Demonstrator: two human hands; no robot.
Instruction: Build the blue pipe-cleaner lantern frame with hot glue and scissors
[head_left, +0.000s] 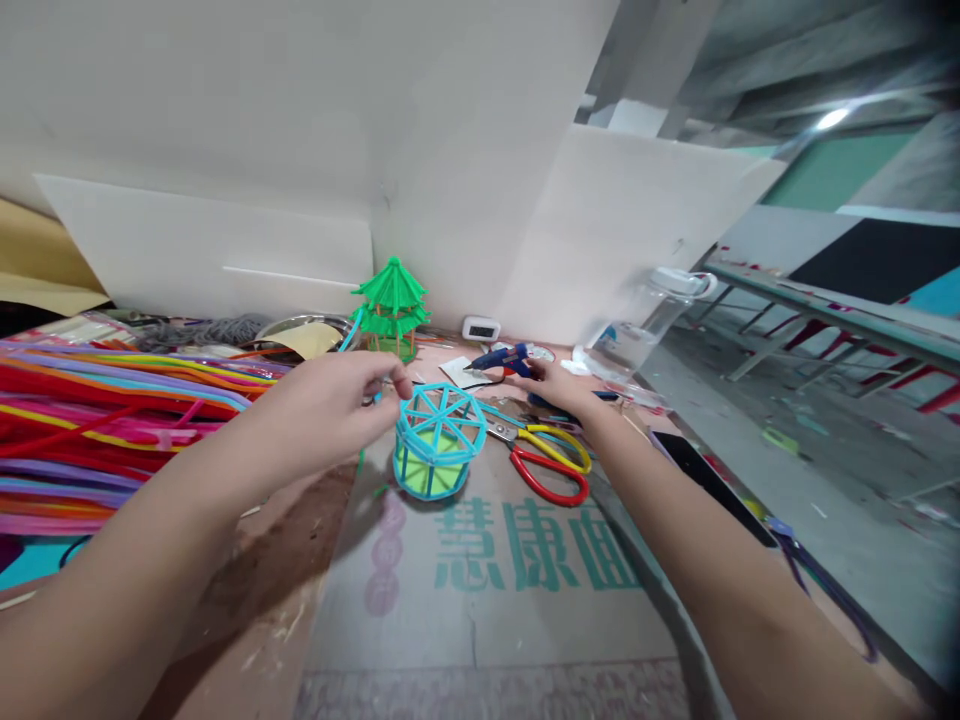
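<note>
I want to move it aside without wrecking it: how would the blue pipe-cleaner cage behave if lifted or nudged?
The blue cage is probably very light, being open struts with gaps. It likely dents if squeezed, since the left hand pinches only its rim. Its flat round base suggests it would slide on the cardboard rather than tip.

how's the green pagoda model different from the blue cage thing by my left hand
The green pagoda model is green, with tiered pointed roofs; the blue cage is turquoise, with a flat spoked top and pale green inside. The pagoda stands untouched at the back wall; the cage sits nearer, at the fingertips of the left hand. Both look made of pipe cleaners.
</note>
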